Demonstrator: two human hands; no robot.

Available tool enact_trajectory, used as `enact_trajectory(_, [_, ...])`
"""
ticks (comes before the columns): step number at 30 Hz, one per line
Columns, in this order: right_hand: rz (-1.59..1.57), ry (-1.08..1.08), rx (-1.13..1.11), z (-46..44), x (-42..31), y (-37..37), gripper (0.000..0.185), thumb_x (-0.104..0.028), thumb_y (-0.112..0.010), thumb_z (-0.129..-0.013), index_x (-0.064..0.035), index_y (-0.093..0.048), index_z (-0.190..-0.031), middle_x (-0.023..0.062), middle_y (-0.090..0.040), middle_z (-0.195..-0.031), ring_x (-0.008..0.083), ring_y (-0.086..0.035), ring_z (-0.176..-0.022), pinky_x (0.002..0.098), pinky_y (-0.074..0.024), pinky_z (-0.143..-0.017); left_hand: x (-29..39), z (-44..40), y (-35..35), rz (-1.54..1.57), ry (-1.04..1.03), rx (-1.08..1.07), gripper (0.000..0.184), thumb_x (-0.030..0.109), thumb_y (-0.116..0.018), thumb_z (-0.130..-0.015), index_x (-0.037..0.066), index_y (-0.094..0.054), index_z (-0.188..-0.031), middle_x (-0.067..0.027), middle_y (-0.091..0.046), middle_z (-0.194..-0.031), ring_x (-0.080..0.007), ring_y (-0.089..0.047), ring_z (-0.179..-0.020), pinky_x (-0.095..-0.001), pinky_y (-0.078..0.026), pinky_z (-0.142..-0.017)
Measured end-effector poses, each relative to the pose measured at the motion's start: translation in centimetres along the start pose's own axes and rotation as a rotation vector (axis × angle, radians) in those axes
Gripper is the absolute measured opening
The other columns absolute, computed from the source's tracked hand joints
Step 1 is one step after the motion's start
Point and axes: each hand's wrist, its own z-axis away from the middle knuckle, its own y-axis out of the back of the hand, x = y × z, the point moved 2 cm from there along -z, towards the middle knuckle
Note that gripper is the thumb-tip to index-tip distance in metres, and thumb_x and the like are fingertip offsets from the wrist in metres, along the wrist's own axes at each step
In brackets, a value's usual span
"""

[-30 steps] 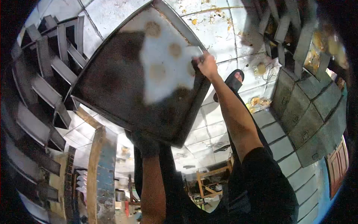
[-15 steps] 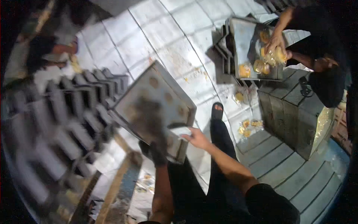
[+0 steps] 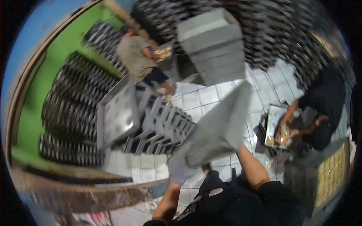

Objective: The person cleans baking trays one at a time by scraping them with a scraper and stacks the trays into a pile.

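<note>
A grey metal baking tray (image 3: 220, 130), smeared by motion, is raised in front of me and tilted steeply. My left hand (image 3: 181, 168), in a pale-looking glove, grips its lower left corner. At the tray's right edge is my right hand (image 3: 242, 148), bare and closed around the rim, with most of its fingers hidden behind the metal. Whether the right hand also holds the small pale flat thing seen earlier cannot be made out. Left of the raised tray stands a long row of stacked trays (image 3: 162, 120), with one wide tray (image 3: 120, 113) leaning at its near end.
Dark tray stacks (image 3: 77, 98) line the green wall. A tall grey stack (image 3: 213, 49) stands ahead. A person (image 3: 137, 56) carries a tray of baked goods at the back left; another person (image 3: 320, 109) bends over a tray (image 3: 272, 128) at right. A wooden ledge (image 3: 86, 192) runs at lower left.
The tray has gone from lying low and face up to raised and steeply tilted. My right hand has moved from the tray's surface to its edge. My view has lifted, showing more of the room.
</note>
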Motion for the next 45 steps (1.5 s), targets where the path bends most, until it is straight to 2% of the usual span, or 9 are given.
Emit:
enact_trajectory(3, [-0.303,-0.028,0.025,-1.6,-2.7,-0.7,0.037,-0.022,-0.081,-0.089,0.0064,-0.07,-0.11,0.0094,-0.074,-0.102,0.0181,-0.067,-0.09,0.0338,-0.0532,-0.081,1.5,-0.9,2.3,-0.03,-0.275,-0.001,0.083,0.033,-0.089,-0.063,0.0,-0.061,-0.134,-0.0208,-0.068,-0.131,-0.0311,-0.067,-0.121,-0.0366,-0.052,-0.101])
enact_trajectory(8, [-0.13,0.291,-0.052,-2.7,-11.1,-7.0,0.043,-0.023,-0.083,-0.088,0.0056,-0.067,-0.117,0.0108,-0.072,-0.109,0.0187,-0.066,-0.097,0.0334,-0.0524,-0.087,-0.2,1.3,7.0,0.027,0.039,0.32,0.08,0.028,-0.091,-0.064,-0.002,-0.059,-0.13,-0.0193,-0.068,-0.117,-0.0305,-0.067,-0.106,-0.0396,-0.053,-0.095])
enact_trajectory(10, [0.074,0.421,-0.145,-0.2,-17.9,-13.1,0.047,-0.025,-0.083,-0.088,0.0047,-0.065,-0.121,0.0111,-0.071,-0.113,0.0192,-0.065,-0.101,0.0335,-0.0513,-0.091,-3.0,2.8,9.1,0.621,0.25,0.605,0.065,0.006,-0.079,-0.076,-0.001,-0.054,-0.135,-0.0103,-0.063,-0.117,-0.0217,-0.06,-0.112,-0.038,-0.05,-0.099])
enact_trajectory(13, [0.055,0.473,-0.302,0.7,-23.5,-20.8,0.042,-0.018,-0.08,-0.091,0.0029,-0.062,-0.123,0.0098,-0.069,-0.115,0.0187,-0.065,-0.104,0.0331,-0.0513,-0.09,-6.7,3.9,16.0,1.219,0.256,0.77,0.054,0.008,-0.065,-0.084,-0.001,-0.052,-0.135,-0.0123,-0.061,-0.114,-0.0241,-0.062,-0.107,-0.0392,-0.054,-0.094])
enact_trajectory(18, [-0.255,0.478,-0.465,6.8,-28.2,-27.0,0.052,-0.018,-0.082,-0.089,0.0017,-0.055,-0.129,0.0101,-0.065,-0.119,0.0189,-0.063,-0.106,0.0327,-0.0495,-0.093,-14.4,2.3,30.4,1.217,0.341,0.945,0.061,0.016,-0.061,-0.082,-0.005,-0.048,-0.138,-0.0175,-0.061,-0.119,-0.0319,-0.065,-0.108,-0.0415,-0.057,-0.094])
enact_trajectory(31, [-0.139,0.331,-0.226,11.7,-17.3,-26.3,0.054,-0.02,-0.084,-0.087,-0.0004,-0.057,-0.129,0.0067,-0.068,-0.113,0.0177,-0.065,-0.101,0.0346,-0.052,-0.091,-36.6,-4.6,42.5,1.202,0.387,0.884,0.047,0.023,-0.059,-0.073,-0.004,-0.059,-0.111,-0.0199,-0.067,-0.107,-0.0368,-0.068,-0.097,-0.0438,-0.058,-0.092])
enact_trajectory(38, [-0.097,0.214,-0.196,10.1,-13.9,-28.9,0.05,-0.02,-0.084,-0.088,-0.0015,-0.059,-0.126,0.0057,-0.069,-0.111,0.0159,-0.066,-0.099,0.0336,-0.054,-0.088,-39.3,-5.1,40.9,1.147,0.993,1.01,0.032,0.023,-0.066,-0.07,0.009,-0.059,-0.098,-0.0174,-0.053,-0.121,-0.0346,-0.05,-0.112,-0.0517,-0.048,-0.087])
enact_trajectory(41, [-0.081,0.195,-0.241,9.7,-13.3,-31.0,0.048,-0.02,-0.084,-0.088,-0.0015,-0.06,-0.126,0.0052,-0.069,-0.111,0.0155,-0.066,-0.098,0.0333,-0.0539,-0.088,-53.9,-5.1,39.9,1.155,0.827,0.88,0.029,0.024,-0.067,-0.07,0.012,-0.056,-0.095,-0.013,-0.051,-0.111,-0.0326,-0.049,-0.106,-0.051,-0.046,-0.086])
enact_trajectory(45, [-0.008,0.156,-0.289,8.0,-11.2,-32.8,0.048,-0.019,-0.082,-0.09,-0.0013,-0.059,-0.127,0.0057,-0.069,-0.115,0.0152,-0.066,-0.101,0.0327,-0.0525,-0.091,-47.2,-4.7,41.1,1.064,0.792,0.842,0.029,0.026,-0.067,-0.072,0.014,-0.053,-0.094,-0.0103,-0.048,-0.104,-0.0298,-0.05,-0.099,-0.0472,-0.048,-0.082])
